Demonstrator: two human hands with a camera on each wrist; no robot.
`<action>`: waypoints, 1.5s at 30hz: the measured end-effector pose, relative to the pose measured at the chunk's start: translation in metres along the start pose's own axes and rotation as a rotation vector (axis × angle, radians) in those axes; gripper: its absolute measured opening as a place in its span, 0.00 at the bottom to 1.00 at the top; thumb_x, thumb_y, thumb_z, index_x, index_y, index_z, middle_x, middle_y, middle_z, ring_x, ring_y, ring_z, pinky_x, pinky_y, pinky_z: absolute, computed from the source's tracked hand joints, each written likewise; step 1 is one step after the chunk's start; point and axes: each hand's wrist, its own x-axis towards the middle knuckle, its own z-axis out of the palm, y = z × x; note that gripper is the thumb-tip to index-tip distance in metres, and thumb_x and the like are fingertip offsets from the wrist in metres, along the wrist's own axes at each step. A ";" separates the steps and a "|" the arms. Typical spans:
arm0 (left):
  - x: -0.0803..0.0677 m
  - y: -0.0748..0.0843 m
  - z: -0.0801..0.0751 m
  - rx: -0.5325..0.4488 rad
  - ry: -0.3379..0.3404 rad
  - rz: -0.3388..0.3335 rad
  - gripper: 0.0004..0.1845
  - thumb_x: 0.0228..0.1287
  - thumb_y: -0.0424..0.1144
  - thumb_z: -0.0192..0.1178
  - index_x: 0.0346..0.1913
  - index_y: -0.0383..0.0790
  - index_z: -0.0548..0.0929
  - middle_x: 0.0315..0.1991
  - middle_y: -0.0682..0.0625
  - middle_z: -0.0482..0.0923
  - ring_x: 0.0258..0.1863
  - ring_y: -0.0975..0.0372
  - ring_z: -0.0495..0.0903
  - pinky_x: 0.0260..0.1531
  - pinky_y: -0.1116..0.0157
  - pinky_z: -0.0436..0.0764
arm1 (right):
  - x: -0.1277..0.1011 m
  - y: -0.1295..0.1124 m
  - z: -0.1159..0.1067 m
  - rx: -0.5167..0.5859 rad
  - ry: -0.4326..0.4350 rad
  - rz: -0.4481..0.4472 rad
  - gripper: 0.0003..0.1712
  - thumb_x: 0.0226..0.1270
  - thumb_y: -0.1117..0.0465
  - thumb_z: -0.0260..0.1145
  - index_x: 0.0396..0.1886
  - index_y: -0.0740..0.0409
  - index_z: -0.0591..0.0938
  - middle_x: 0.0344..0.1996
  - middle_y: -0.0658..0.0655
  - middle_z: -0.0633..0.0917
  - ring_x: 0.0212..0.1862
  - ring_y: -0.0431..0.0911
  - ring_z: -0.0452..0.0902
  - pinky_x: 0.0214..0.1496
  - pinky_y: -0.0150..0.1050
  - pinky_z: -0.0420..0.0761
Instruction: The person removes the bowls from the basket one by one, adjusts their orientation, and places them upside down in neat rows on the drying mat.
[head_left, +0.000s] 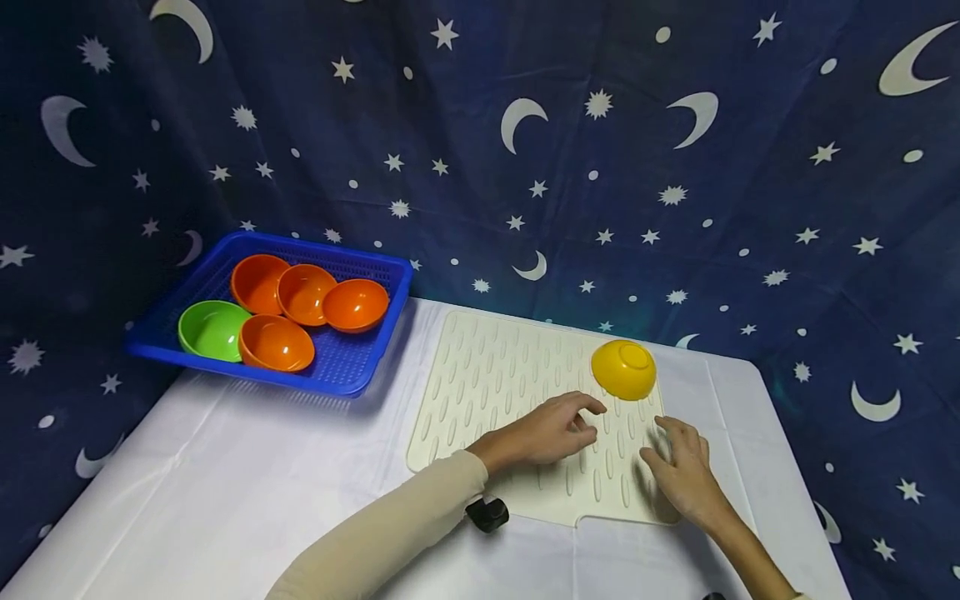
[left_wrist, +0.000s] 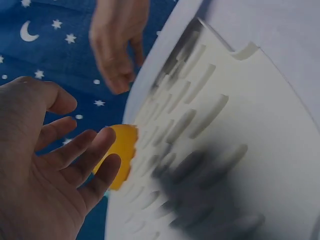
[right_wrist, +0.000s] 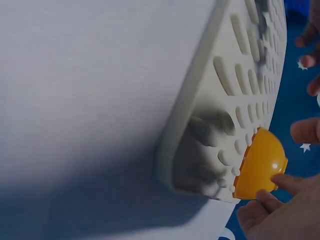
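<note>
An upside-down yellow bowl rests on the far right corner of a cream ridged mat. My left hand hovers over the mat, just short of the bowl, with relaxed fingers and nothing in them. To the right, my right hand is held over the mat's right edge, its fingers loosely bent and holding nothing. In the right wrist view its fingertips overlap the yellow bowl. The left wrist view has the bowl partly behind my left fingers.
At the back left sits a blue basket with several orange bowls and one green bowl, their openings upward. A white cloth covers the table. Behind it hangs a dark blue curtain with moons and stars.
</note>
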 end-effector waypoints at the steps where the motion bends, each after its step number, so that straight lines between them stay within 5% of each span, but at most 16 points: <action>1: -0.005 0.002 -0.002 0.017 0.006 0.004 0.20 0.75 0.38 0.53 0.66 0.39 0.75 0.62 0.50 0.76 0.45 0.74 0.76 0.47 0.76 0.76 | -0.004 0.001 0.001 -0.028 0.003 -0.011 0.39 0.77 0.54 0.59 0.74 0.75 0.58 0.71 0.77 0.52 0.70 0.71 0.43 0.63 0.74 0.57; 6: -0.029 0.007 -0.013 0.123 0.056 0.009 0.20 0.75 0.41 0.54 0.66 0.43 0.76 0.60 0.55 0.76 0.48 0.71 0.77 0.48 0.74 0.76 | -0.018 0.008 0.006 -0.128 -0.046 0.025 0.49 0.73 0.45 0.64 0.73 0.78 0.57 0.73 0.80 0.48 0.72 0.76 0.39 0.64 0.78 0.50; 14: -0.067 0.006 -0.031 0.329 0.163 0.042 0.22 0.72 0.45 0.58 0.65 0.45 0.76 0.59 0.57 0.78 0.57 0.67 0.77 0.55 0.66 0.76 | -0.026 0.023 0.014 -0.184 -0.185 0.159 0.68 0.66 0.33 0.64 0.74 0.83 0.41 0.73 0.84 0.36 0.72 0.79 0.28 0.67 0.76 0.39; 24: -0.114 -0.002 -0.066 0.511 0.425 0.171 0.23 0.63 0.45 0.66 0.60 0.43 0.80 0.56 0.54 0.80 0.58 0.61 0.76 0.59 0.58 0.74 | -0.040 0.031 0.022 -0.203 -0.137 0.110 0.70 0.64 0.32 0.66 0.75 0.82 0.41 0.73 0.83 0.40 0.72 0.78 0.33 0.68 0.76 0.42; 29: -0.137 -0.007 -0.095 0.608 0.454 0.136 0.25 0.64 0.46 0.65 0.63 0.41 0.80 0.57 0.51 0.81 0.59 0.58 0.75 0.61 0.54 0.72 | -0.042 0.033 0.018 -0.173 -0.151 0.102 0.70 0.62 0.35 0.69 0.76 0.80 0.41 0.73 0.83 0.41 0.72 0.79 0.34 0.65 0.78 0.42; 34: -0.155 -0.007 -0.128 0.679 0.450 0.082 0.17 0.66 0.45 0.63 0.53 0.41 0.85 0.53 0.49 0.84 0.56 0.54 0.78 0.60 0.49 0.71 | -0.040 0.032 0.016 -0.176 -0.179 0.142 0.71 0.61 0.33 0.69 0.77 0.78 0.40 0.74 0.82 0.40 0.72 0.78 0.32 0.65 0.79 0.42; 45: -0.174 -0.011 -0.206 0.765 0.498 -0.044 0.10 0.65 0.37 0.65 0.44 0.37 0.88 0.43 0.45 0.87 0.46 0.48 0.84 0.50 0.46 0.77 | -0.040 0.039 0.015 -0.185 -0.193 0.156 0.72 0.62 0.32 0.68 0.77 0.77 0.39 0.74 0.81 0.38 0.73 0.77 0.31 0.65 0.78 0.41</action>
